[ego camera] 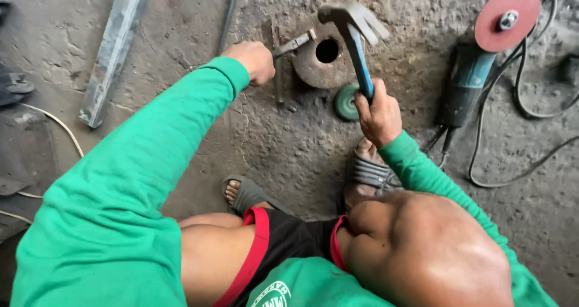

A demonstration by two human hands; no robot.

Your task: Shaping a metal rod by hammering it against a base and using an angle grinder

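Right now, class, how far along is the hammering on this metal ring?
Done: the ring lies flat on the floor. In hand: the left hand holds a chisel against it; the right hand has the hammer raised. Left: the ring shows no visible cut.

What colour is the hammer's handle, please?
Blue, on the hammer in the right hand; head view.

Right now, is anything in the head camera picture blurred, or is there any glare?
Head view: the hammer in the right hand is slightly motion-blurred at its head; the left hand and the metal ring look sharper. Light is soft and even with no hard shadows, just a sheen on the knee.
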